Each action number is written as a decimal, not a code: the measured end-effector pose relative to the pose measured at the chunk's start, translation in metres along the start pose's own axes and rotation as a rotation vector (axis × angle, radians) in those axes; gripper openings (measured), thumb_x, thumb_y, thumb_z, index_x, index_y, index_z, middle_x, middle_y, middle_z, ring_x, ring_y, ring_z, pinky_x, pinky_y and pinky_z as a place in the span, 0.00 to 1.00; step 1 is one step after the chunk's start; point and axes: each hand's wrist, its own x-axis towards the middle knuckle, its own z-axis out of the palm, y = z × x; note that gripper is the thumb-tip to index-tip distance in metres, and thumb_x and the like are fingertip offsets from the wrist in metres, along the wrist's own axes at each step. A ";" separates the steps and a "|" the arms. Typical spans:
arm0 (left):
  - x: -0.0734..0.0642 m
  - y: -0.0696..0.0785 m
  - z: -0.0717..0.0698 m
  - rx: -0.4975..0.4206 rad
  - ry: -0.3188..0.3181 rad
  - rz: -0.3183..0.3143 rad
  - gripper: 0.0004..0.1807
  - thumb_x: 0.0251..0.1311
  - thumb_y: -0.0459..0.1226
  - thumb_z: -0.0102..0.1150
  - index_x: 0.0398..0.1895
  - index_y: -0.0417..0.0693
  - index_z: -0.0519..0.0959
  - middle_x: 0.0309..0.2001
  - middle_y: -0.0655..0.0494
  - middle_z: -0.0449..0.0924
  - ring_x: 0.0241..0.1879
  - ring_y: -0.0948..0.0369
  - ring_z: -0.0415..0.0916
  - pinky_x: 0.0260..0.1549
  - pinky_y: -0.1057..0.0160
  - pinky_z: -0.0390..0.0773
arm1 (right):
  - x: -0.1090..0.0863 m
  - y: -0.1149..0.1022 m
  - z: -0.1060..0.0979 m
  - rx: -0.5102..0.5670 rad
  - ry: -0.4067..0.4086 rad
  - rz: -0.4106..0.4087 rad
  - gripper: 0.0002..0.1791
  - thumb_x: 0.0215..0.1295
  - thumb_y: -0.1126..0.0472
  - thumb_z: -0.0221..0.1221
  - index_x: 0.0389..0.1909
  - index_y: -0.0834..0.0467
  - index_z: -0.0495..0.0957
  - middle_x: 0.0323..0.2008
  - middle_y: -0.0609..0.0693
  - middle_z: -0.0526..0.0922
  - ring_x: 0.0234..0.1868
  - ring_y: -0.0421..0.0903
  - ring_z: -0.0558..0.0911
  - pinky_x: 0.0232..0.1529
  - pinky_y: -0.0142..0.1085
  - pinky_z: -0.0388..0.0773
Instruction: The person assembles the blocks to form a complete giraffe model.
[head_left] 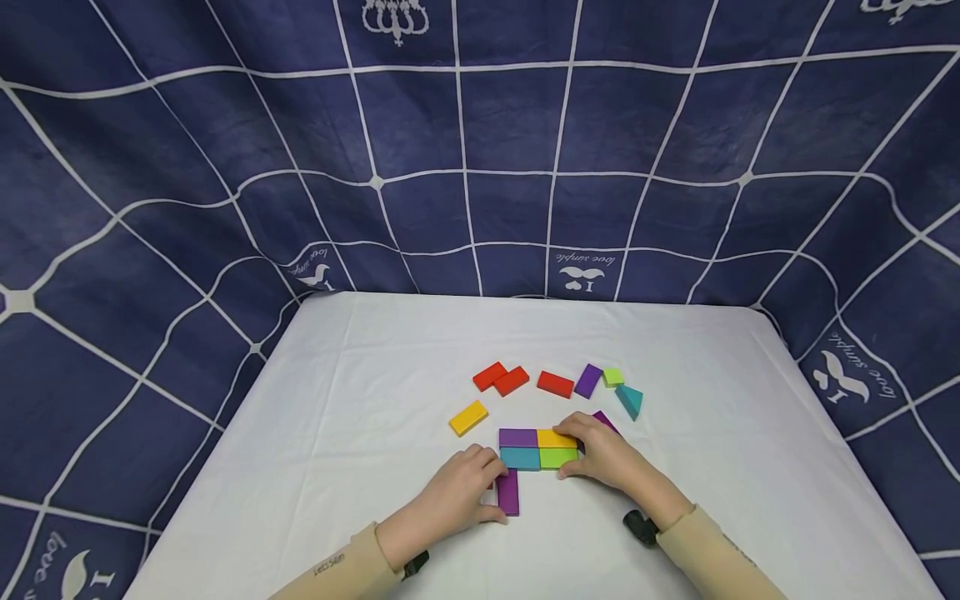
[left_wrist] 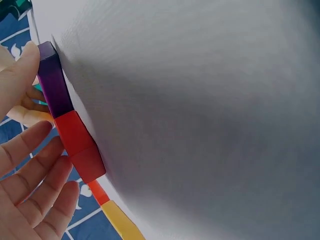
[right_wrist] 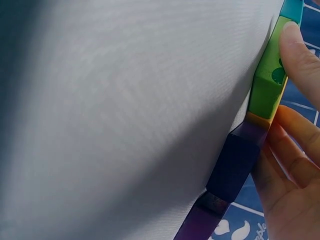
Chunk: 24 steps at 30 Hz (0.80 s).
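Observation:
Four-coloured blocks lie flat in a rectangle: purple [head_left: 517,437] and yellow [head_left: 552,438] behind, teal [head_left: 519,458] and green [head_left: 557,458] in front. Below the teal one, a magenta-purple block [head_left: 508,496] stretches toward the person, between the thumb and index finger of the left hand [head_left: 459,490]. A red block [left_wrist: 80,145] beside that hand is mostly covered in the head view. The right hand [head_left: 606,452] grips the green and yellow blocks, thumb on the green front edge and fingertips at the yellow back edge. Dark purple blocks [right_wrist: 232,165] lie near its fingers.
Behind the rectangle lie several loose blocks: a yellow one [head_left: 468,418], red ones [head_left: 555,384], a purple one [head_left: 588,381], a small lime one [head_left: 613,377] and a teal triangle [head_left: 630,401]. A white cloth [head_left: 360,400] covers the table; blue curtains [head_left: 510,208] surround it.

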 end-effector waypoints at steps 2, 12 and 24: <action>0.000 0.000 0.000 -0.002 0.003 0.001 0.29 0.45 0.57 0.75 0.48 0.52 0.81 0.43 0.61 0.78 0.40 0.67 0.68 0.38 0.72 0.72 | 0.000 0.000 -0.001 0.001 -0.003 -0.001 0.34 0.45 0.52 0.77 0.56 0.59 0.81 0.49 0.47 0.82 0.52 0.46 0.80 0.58 0.43 0.79; 0.000 0.000 0.000 0.006 0.047 0.024 0.31 0.45 0.58 0.74 0.48 0.51 0.81 0.44 0.60 0.78 0.42 0.65 0.69 0.39 0.71 0.74 | 0.000 0.001 0.000 0.004 -0.001 -0.020 0.34 0.46 0.51 0.77 0.56 0.59 0.81 0.49 0.47 0.82 0.51 0.46 0.80 0.58 0.44 0.79; 0.006 -0.006 0.002 0.000 -0.130 0.028 0.53 0.53 0.65 0.62 0.75 0.45 0.60 0.77 0.51 0.54 0.77 0.53 0.51 0.72 0.48 0.59 | 0.000 0.003 0.000 -0.003 -0.010 -0.034 0.34 0.47 0.51 0.76 0.56 0.60 0.80 0.50 0.49 0.82 0.52 0.47 0.80 0.58 0.45 0.78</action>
